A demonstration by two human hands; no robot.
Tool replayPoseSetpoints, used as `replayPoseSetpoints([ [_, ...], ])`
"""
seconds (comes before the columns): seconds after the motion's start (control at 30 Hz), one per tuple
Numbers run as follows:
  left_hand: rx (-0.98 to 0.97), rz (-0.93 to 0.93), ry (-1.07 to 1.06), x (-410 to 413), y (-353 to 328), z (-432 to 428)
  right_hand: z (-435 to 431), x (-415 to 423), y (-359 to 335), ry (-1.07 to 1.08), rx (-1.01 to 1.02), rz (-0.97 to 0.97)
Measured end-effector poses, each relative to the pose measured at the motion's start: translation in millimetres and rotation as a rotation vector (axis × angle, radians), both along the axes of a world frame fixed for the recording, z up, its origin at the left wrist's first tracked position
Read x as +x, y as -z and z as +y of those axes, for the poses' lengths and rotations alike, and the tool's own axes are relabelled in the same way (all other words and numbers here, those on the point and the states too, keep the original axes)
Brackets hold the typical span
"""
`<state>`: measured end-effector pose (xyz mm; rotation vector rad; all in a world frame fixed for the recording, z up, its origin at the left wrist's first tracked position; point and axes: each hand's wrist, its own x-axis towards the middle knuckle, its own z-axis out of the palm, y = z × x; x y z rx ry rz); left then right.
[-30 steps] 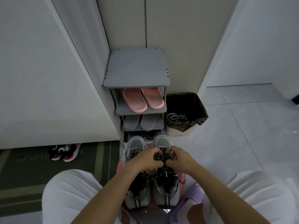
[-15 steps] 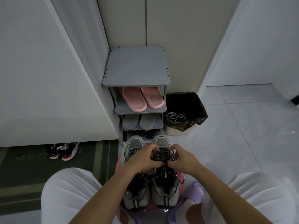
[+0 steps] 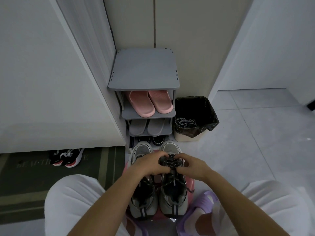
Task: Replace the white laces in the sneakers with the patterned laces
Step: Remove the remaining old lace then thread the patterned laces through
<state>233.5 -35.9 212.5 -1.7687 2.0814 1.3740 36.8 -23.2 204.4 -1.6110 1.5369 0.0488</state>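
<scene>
- Fingers [image 3: 161,155] of the left hand [image 3: 150,165] and of the right hand [image 3: 191,166] are curled inward. Between them a bunch of the patterned lace [image 3: 170,161] is pinched from both sides. Which strand is held by which fingertip cannot be told.
- The bunch is held just above the throat of the right-side sneaker [image 3: 172,200], and crossings of the same dark speckled lace are seen running down its tongue. One loose lace end [image 3: 189,189] is trailed over the outer side of the shoe.
- The left-side sneaker [image 3: 143,203] is set touching it, toes away from the person. Dark lacing is seen there too, partly hidden by the left forearm.
- Both sneakers are stood on a pink surface [image 3: 190,182] between the knees. What it is cannot be made out.
- Pale coiled laces [image 3: 185,122] are draped on the liner of the waste bin [image 3: 196,108] beside the shoe rack [image 3: 143,70]. These are judged to be the removed white ones.
- Step judged: threading is finished or nearly so, and the lace is being gathered for tying on the second shoe.
- Next move judged: the loops are to be drawn through and snugged evenly, with the trailing end taken up first.
</scene>
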Motion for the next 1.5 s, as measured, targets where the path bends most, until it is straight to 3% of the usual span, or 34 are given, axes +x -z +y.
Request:
replayPoseSetpoints([
  [0.07, -0.008, 0.06, -0.045, 3, -5, 5, 7, -2, 4, 0.116, 0.052, -0.19],
  [0.17, -0.06, 0.032, -0.071, 6, -10, 10, 10, -5, 7, 0.173, 0.013, -0.244],
  [0.3, -0.046, -0.01, -0.095, 4, -19, 14, 12, -7, -1, 0.208, -0.007, -0.179],
  [0.37, -0.119, -0.014, -0.117, 0, -21, 20, 17, -9, -6, 0.226, -0.033, -0.14],
  [0.43, -0.23, -0.037, -0.124, -2, -23, 29, 26, -13, -8, 0.105, -0.048, -0.049],
  [0.6, -0.214, -0.322, 0.174, -3, -22, 54, 48, -13, -2, -0.103, -0.075, 0.103],
  [0.7, -0.238, -0.298, 0.169, -6, -24, 58, 50, -11, -9, -0.115, -0.101, 0.129],
  [0.77, -0.18, -0.09, 0.012, -10, -27, 55, 49, -8, -22, -0.041, -0.08, -0.004],
  [0.9, -0.021, 0.325, -0.327, -20, -31, 47, 44, 3, -48, 0.347, 0.072, -0.522],
  [1.03, -0.024, 0.284, -0.354, -22, -19, 53, 44, 14, -46, 0.522, 0.157, -0.645],
  [1.1, -0.074, 0.168, -0.237, -19, -10, 62, 48, 18, -37, 0.496, 0.126, -0.546],
  [1.2, -0.106, 0.083, -0.084, -18, -4, 69, 54, 16, -22, -0.016, -0.187, 0.097],
  [1.27, -0.104, 0.106, -0.077, -19, -5, 71, 62, 18, -18, -0.238, -0.272, 0.36],
  [1.37, -0.135, 0.115, -0.168, -22, -6, 72, 65, 22, -16, -0.303, -0.264, 0.385],
  [1.5, -0.263, -0.09, -0.097, -28, 1, 78, 58, 20, -20, -0.266, -0.257, 0.317],
])
